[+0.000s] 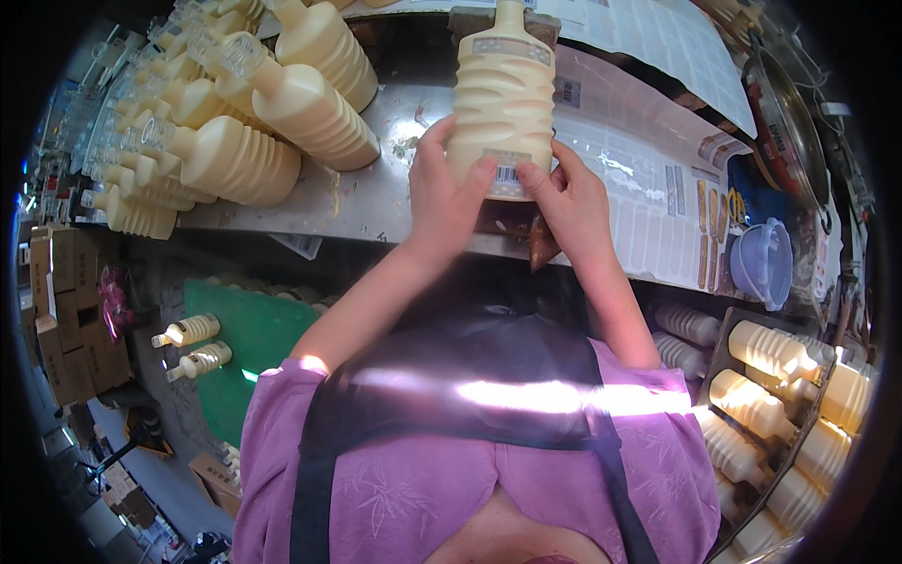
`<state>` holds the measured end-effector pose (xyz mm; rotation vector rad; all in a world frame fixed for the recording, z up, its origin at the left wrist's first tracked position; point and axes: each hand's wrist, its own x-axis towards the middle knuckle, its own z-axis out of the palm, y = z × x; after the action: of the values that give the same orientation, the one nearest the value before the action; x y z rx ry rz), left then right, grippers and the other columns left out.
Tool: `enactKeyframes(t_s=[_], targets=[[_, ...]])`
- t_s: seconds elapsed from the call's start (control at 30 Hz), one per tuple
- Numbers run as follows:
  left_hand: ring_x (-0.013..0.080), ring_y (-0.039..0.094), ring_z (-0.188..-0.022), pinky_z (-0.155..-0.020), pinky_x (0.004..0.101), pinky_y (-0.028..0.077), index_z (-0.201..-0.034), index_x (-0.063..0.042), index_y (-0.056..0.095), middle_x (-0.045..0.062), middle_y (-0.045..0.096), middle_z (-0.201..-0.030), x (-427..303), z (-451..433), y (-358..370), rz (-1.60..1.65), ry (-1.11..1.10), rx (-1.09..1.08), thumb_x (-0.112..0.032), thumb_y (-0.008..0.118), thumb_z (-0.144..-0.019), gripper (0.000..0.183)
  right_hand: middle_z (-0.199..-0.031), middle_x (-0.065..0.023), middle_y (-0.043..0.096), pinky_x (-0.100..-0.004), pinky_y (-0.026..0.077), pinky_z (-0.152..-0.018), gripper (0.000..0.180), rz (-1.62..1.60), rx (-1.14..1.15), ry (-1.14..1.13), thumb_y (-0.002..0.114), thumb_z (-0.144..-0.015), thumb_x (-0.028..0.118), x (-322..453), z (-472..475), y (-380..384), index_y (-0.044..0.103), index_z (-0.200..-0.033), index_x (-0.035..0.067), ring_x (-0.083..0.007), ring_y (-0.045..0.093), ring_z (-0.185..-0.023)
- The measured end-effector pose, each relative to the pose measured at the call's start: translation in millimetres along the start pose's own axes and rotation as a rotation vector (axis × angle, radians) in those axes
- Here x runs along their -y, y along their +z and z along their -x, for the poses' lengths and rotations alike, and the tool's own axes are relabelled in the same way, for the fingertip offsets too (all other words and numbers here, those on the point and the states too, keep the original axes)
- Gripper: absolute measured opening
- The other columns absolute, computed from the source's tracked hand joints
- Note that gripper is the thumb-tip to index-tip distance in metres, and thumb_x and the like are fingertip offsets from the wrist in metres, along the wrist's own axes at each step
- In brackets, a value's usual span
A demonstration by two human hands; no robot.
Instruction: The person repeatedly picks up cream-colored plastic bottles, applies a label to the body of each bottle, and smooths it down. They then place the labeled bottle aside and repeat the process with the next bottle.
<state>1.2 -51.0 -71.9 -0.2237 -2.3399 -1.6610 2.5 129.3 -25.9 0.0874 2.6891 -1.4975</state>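
Note:
A cream-coloured ribbed bottle point(502, 106) lies in front of me, its neck pointing away over a dark block point(542, 27). It bears one label near the shoulder and another, with a barcode, near the base point(506, 169). My left hand point(447, 187) holds the left side of the bottle's base, the thumb on the lower label. From the right, my right hand point(572, 194) grips the same end, its thumb at the label's other edge. What the hidden fingers do behind the bottle cannot be seen. Sheets of labels point(641, 155) lie to the right of the bottle.
Many cream bottles point(239, 158) with clear necks crowd the metal table's point(352, 204) left side. A purple-blue bucket point(761, 261) and yellow-handled scissors point(736, 204) are at the right. More bottles fill a crate point(729, 338) at lower right. Two bottles point(190, 330) are by a green board point(246, 338).

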Motion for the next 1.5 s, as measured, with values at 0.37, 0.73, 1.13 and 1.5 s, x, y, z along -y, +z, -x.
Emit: enactKeyframes(t_s=[0.37,0.73,1.13,1.5], targets=[[0.0255,0.050,-0.127,-0.109,0.0388,0.041,-0.149,0.001,0.029,0.021,0.048,-0.139,0,0,-2,0.043,-0.036,0.053,-0.031,0.064,-0.101,0.068,-0.068,-0.0076,0.059,-0.0346,0.048,-0.063,0.061,-0.091,-0.009,0.005,0.073,-0.087,0.044,-10,-5,2,0.065,-0.131,0.002,-0.0202,0.059,-0.063],[0.0253,0.054,-0.124,-0.106,0.0390,0.045,-0.150,0.000,0.026,0.022,0.051,-0.139,6,1,1,0.017,-0.018,0.055,-0.029,0.068,-0.098,0.073,-0.065,-0.0065,0.057,-0.0350,0.045,-0.060,0.061,-0.036,-0.038,0.021,0.074,-0.085,0.045,-4,-3,3,0.067,-0.129,0.003,-0.0196,0.057,-0.060],[0.0249,0.053,-0.124,-0.106,0.0386,0.044,-0.150,0.001,0.026,0.022,0.050,-0.140,5,0,-1,0.079,-0.018,0.072,-0.032,0.067,-0.099,0.073,-0.067,-0.0026,0.055,-0.0293,0.043,-0.060,0.061,-0.014,-0.024,0.028,0.074,-0.089,0.043,-1,-2,2,0.065,-0.132,0.002,-0.0120,0.051,-0.063],[0.0250,0.055,-0.124,-0.106,0.0382,0.045,-0.150,0.001,0.025,0.022,0.052,-0.139,7,0,-1,0.073,-0.020,0.070,-0.032,0.068,-0.099,0.074,-0.066,-0.0057,0.055,-0.0341,0.044,-0.060,0.063,-0.038,-0.041,0.021,0.073,-0.085,0.046,-2,-2,4,0.066,-0.130,0.002,-0.0180,0.055,-0.061]])
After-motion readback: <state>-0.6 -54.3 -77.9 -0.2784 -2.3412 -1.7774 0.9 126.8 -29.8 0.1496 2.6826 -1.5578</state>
